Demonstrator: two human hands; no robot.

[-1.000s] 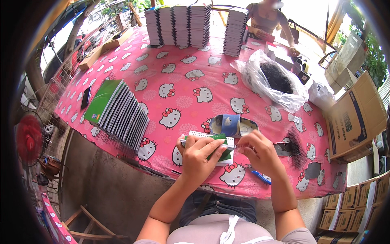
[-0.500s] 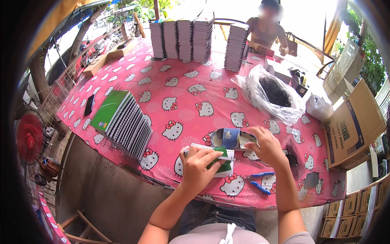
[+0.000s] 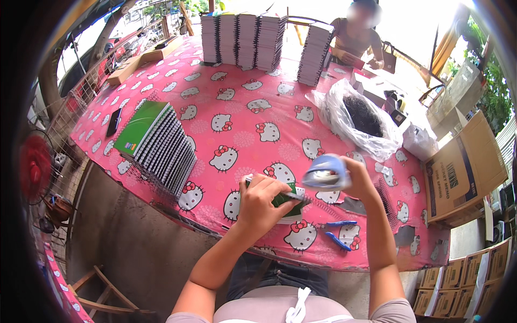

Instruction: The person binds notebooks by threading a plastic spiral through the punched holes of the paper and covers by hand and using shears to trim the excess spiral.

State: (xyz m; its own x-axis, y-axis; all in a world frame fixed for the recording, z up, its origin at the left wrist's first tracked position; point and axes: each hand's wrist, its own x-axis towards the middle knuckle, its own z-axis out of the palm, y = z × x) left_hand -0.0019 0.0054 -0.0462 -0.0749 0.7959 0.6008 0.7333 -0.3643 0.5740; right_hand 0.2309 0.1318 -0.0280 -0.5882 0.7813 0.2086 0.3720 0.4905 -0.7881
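My left hand [image 3: 263,200] is closed on a small green-covered notebook [image 3: 284,199] with white pages, held at the table's near edge. A thin dark wire coil [image 3: 326,208] trails rightward from the notebook's edge. In my right hand [image 3: 356,177] is a small blue container [image 3: 325,171], lifted above the table and tilted so its open side shows; something pale lies inside, too smeared by motion to name. Blue-handled pliers [image 3: 340,234] lie spread on the cloth below the right hand.
A stack of green spiral notebooks [image 3: 156,145] stands at left, a black phone [image 3: 113,123] beyond it. Tall notebook stacks [image 3: 245,40] stand at the back. A plastic bag of black coils [image 3: 363,118] and a cardboard box [image 3: 466,169] are at right. Another person [image 3: 358,40] sits opposite.
My right hand has taken hold of the blue container and raised it off the table, tipping it. My left hand keeps its grip on the notebook. The view has shifted slightly.
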